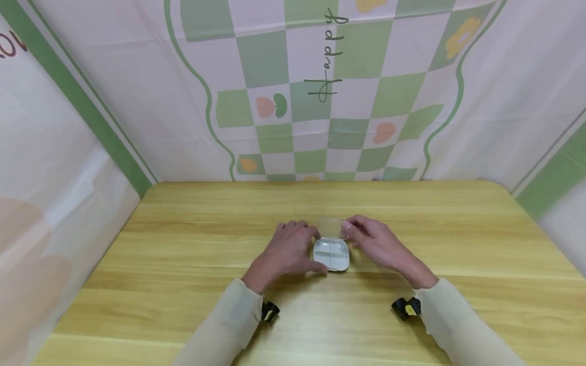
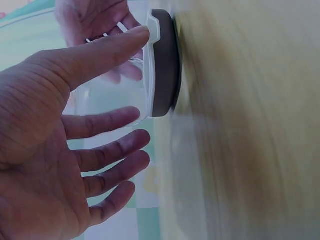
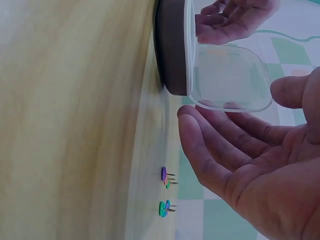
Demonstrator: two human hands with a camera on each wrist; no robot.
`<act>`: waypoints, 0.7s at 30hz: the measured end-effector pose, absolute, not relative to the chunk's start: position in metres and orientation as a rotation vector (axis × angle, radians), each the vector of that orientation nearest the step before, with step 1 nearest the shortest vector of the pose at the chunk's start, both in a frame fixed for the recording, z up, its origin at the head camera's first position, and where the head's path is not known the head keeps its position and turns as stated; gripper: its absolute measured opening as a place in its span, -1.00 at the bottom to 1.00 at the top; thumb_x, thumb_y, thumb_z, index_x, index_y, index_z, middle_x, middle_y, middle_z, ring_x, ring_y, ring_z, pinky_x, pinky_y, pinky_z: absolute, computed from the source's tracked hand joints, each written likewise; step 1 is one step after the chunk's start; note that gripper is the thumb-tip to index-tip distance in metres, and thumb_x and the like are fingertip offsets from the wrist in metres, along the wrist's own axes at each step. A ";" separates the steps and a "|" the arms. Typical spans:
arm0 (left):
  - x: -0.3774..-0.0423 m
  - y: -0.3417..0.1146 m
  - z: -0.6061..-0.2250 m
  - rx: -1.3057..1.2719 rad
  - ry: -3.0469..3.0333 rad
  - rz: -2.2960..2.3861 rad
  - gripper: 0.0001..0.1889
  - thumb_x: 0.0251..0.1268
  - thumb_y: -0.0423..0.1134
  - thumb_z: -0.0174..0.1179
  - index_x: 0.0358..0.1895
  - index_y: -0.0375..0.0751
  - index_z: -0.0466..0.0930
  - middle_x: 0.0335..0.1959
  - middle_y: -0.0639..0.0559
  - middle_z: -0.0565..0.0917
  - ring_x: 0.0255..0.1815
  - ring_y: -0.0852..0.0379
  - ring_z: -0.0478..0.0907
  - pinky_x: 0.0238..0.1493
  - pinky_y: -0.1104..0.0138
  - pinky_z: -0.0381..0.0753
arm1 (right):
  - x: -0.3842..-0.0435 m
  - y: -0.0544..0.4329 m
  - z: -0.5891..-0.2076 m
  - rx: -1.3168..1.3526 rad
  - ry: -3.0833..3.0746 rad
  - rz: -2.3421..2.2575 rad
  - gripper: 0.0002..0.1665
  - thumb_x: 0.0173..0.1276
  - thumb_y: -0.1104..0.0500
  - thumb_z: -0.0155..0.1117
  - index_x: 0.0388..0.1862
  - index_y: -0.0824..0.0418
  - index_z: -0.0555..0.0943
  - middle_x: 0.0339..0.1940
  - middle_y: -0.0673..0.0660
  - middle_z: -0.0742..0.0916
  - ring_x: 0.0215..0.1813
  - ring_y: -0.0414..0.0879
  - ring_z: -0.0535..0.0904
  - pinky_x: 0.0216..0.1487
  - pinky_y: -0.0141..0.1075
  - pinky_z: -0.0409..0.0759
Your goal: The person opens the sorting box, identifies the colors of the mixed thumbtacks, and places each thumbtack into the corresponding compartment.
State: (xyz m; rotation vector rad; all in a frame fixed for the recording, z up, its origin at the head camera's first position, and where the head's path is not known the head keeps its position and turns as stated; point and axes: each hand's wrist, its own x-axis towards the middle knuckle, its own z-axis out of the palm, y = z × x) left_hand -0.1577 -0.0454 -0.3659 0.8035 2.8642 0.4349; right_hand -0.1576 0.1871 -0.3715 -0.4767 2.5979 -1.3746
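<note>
A small pill box with a white divided inside and a dark base sits on the table, its transparent lid raised at the back. My left hand holds the box from the left, thumb at the front rim clasp and index finger by the back corner; its other fingers are spread. From the right, my right hand pinches the lid's edge, thumb on one side and fingers behind. The compartments seen from above look bare.
In the right wrist view several coloured thumbtacks lie points up on the table, beyond the box. The wooden table ends at a checked cloth backdrop. Black wrist cameras hang below both cream sleeves.
</note>
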 end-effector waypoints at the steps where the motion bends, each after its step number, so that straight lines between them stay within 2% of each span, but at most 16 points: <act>1: -0.158 -0.046 -0.366 0.811 2.854 0.438 -0.23 -0.03 0.27 0.53 0.23 -0.06 0.60 0.17 0.01 0.60 0.23 -0.04 0.46 0.28 0.01 0.34 | -0.158 0.188 -0.372 -0.479 2.608 -1.372 -0.43 0.68 -0.05 -0.06 0.27 0.43 0.48 0.01 0.26 0.71 -0.02 0.08 0.68 -0.05 -0.06 0.65; 6: -0.160 -0.046 -0.369 0.830 2.818 0.450 -0.22 0.06 0.24 0.49 0.33 -0.03 0.54 0.26 -0.02 0.55 0.27 -0.05 0.43 0.29 0.00 0.34 | -0.161 0.191 -0.371 -0.477 2.675 -1.350 -0.42 0.67 -0.09 -0.04 0.27 0.38 0.49 -0.01 0.25 0.70 -0.03 0.08 0.65 -0.06 -0.07 0.61; 12: -0.161 -0.044 -0.372 0.844 2.808 0.468 -0.22 0.08 0.23 0.48 0.35 -0.02 0.53 0.23 0.00 0.58 0.27 -0.05 0.44 0.28 0.03 0.35 | -0.162 0.197 -0.365 -0.446 2.709 -1.372 -0.39 0.67 -0.13 -0.08 0.26 0.37 0.48 0.04 0.29 0.69 0.01 0.15 0.64 -0.07 -0.05 0.62; 17: -0.161 -0.043 -0.374 0.811 2.816 0.499 -0.20 0.05 0.23 0.50 0.34 -0.07 0.54 0.18 0.00 0.60 0.19 -0.01 0.47 0.22 0.08 0.36 | -0.164 0.202 -0.363 -0.404 2.764 -1.357 -0.35 0.66 -0.18 -0.11 0.28 0.37 0.47 0.07 0.32 0.68 0.06 0.20 0.63 -0.03 0.02 0.61; 21: -0.162 -0.044 -0.376 0.773 2.833 0.518 -0.19 0.04 0.24 0.50 0.33 -0.10 0.54 0.16 0.00 0.62 0.11 0.02 0.49 0.16 0.12 0.38 | -0.165 0.206 -0.363 -0.383 2.860 -1.282 -0.44 0.64 -0.11 -0.01 0.22 0.35 0.52 0.02 0.27 0.70 0.06 0.17 0.63 0.06 0.05 0.56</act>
